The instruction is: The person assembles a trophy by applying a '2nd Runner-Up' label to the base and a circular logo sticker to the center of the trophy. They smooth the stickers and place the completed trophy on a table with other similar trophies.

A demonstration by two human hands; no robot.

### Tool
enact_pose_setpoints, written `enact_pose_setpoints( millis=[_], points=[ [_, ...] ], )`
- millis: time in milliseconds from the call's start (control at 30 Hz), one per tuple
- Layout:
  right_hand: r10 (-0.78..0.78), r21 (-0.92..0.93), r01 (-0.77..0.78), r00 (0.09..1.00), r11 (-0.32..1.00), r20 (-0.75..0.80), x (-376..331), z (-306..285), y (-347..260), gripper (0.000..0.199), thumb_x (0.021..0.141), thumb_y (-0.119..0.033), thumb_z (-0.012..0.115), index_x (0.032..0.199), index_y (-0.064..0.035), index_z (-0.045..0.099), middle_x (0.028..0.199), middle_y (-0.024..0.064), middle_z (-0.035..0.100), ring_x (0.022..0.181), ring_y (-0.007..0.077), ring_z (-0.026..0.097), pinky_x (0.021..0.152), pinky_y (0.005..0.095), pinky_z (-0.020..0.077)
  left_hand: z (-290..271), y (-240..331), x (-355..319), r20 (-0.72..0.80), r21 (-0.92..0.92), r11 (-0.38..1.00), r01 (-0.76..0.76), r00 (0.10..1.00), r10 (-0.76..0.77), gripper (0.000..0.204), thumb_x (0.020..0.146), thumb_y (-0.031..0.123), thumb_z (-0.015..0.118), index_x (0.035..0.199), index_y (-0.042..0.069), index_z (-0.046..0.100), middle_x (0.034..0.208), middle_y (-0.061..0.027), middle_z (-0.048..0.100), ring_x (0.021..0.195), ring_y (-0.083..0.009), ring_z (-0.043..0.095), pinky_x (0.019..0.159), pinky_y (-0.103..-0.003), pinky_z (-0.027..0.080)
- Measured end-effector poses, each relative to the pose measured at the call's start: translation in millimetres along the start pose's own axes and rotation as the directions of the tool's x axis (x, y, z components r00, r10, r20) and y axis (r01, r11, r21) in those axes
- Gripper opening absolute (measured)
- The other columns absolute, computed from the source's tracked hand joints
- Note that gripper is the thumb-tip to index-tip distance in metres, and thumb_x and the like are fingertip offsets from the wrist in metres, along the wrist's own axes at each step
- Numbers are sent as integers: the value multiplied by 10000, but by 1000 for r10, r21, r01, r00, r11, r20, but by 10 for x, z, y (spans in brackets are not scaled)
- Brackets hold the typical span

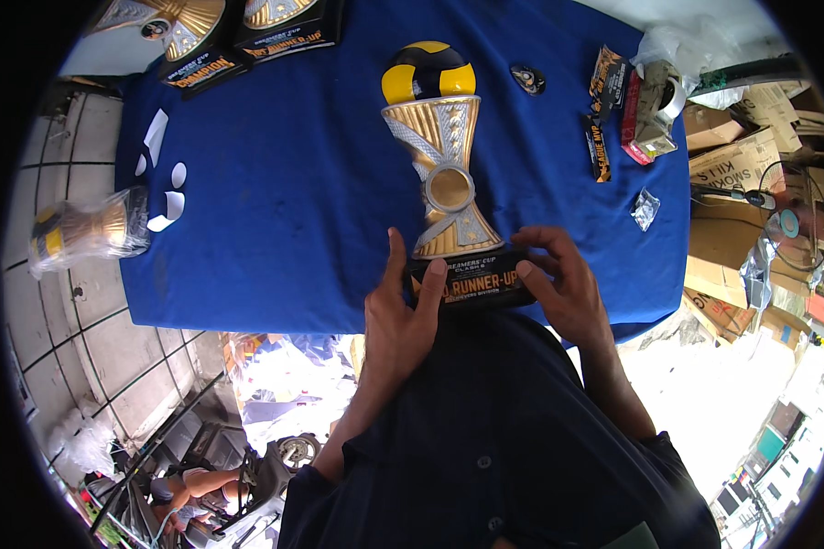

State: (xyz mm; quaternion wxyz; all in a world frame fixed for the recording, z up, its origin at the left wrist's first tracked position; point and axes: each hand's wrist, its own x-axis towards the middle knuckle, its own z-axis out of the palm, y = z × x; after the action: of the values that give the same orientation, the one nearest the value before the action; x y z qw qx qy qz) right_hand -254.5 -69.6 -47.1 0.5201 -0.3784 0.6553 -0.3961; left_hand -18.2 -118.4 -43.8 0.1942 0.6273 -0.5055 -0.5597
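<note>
A gold and silver trophy [449, 137] is in front of me, its base toward my body. A yellow and black ball tops it, and a plain gold disc [450, 188] sits in a round silver frame on its stem. The black base bears a black label [482, 280] with orange and white print. My left hand [399, 316] grips the base's left side, thumb on the label's left part and index finger extended upward. At the other end, my right hand [566, 288] has its thumb against the label's right edge and its fingers curled around the base's corner.
Two more trophies stand at the far left, one on a black base [288, 41]. A plastic-wrapped trophy [92, 229] lies at the left edge near white paper scraps [165, 212]. At right are a tape dispenser [655, 119], printed labels [599, 148], a round emblem [527, 80] and crumpled plastic [645, 209].
</note>
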Motion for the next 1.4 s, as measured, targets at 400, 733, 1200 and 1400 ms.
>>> enact_pose_setpoints(
  millis=[400, 733, 1200, 1400],
  points=[
    [-30, -17, 29, 999, 999, -45, -39, 79, 50, 475, 1131, -85, 657, 1589, -20, 550, 1554, 174, 677, 1307, 271, 731, 1081, 397, 607, -80, -151, 45, 44, 28, 989, -145, 989, 144, 766, 1229, 409, 520, 1756, -106, 309, 1214, -329, 739, 1148, -363, 747, 1014, -403, 560],
    [-36, 7, 36, 999, 999, -36, -48, 81, 30, 466, 1120, -66, 656, 1575, -31, 560, 1539, 198, 685, 1363, 322, 721, 1096, 415, 606, -147, -257, 43, 77, 45, 979, -199, 978, 195, 777, 1243, 442, 479, 1745, -126, 309, 1447, -414, 673, 1344, -406, 723, 1134, -423, 539],
    [-412, -349, 377, 911, 858, -29, 2, 179, -165, 124, 981, -5, 820, 1054, 29, 725, 1410, 244, 734, 1263, 401, 756, 1056, 459, 605, -143, -369, -33, 76, -148, 980, -135, 986, 148, 805, 1154, 285, 717, 1720, -150, 344, 1757, -379, 430, 1668, -409, 423, 1354, -440, 358],
    [-348, -183, 332, 935, 925, -62, -32, 204, -171, 86, 991, 66, 782, 1005, 53, 697, 1401, 242, 729, 1323, 351, 741, 1060, 414, 632, -146, -409, -29, 86, -95, 984, -149, 984, 158, 733, 1183, 238, 668, 1742, -112, 347, 1718, -304, 524, 1586, -334, 529, 1293, -417, 448]
  ],
)
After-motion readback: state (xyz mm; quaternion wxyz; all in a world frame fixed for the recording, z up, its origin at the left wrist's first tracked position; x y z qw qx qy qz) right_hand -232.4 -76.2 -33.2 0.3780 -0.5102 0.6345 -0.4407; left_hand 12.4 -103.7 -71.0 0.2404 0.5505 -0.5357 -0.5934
